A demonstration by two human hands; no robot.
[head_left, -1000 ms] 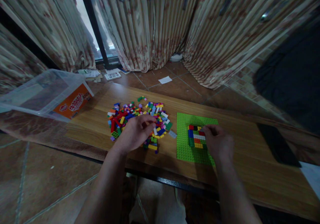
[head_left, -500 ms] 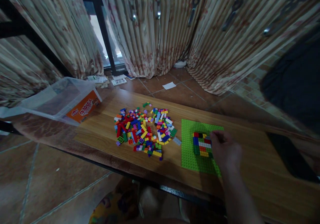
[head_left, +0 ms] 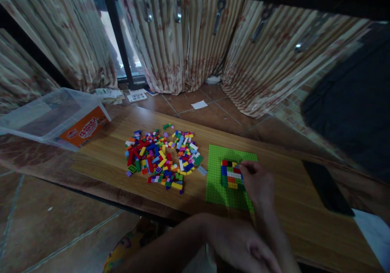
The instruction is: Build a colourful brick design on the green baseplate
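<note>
My right hand (head_left: 258, 183) is over the right side of a bright green baseplate (head_left: 215, 191). Its thumb and fingers are pinched together at the upper right corner of a block of coloured toy bricks (head_left: 233, 175) fixed on the plate. What sits between those fingertips is hidden. The brick block shows red, black, yellow, blue, white, orange and green pieces. At the bottom, my left hand (head_left: 237, 244) reaches across beside my right forearm, blurred and dim, its fingers bent but hard to make out.
A pile of loose bricks (head_left: 161, 155) lies left of the baseplate, with a pale grey-blue plate piece (head_left: 202, 170) between them. A clear plastic box (head_left: 51, 118) with an orange label stands at the far left. On the right lies a dark phone-like slab (head_left: 327, 187) beside white paper (head_left: 371, 232).
My left hand and forearm have come into view at the bottom. The whole view has shifted, so the table things appear further left. My right hand stays at the brick block's upper right corner.
</note>
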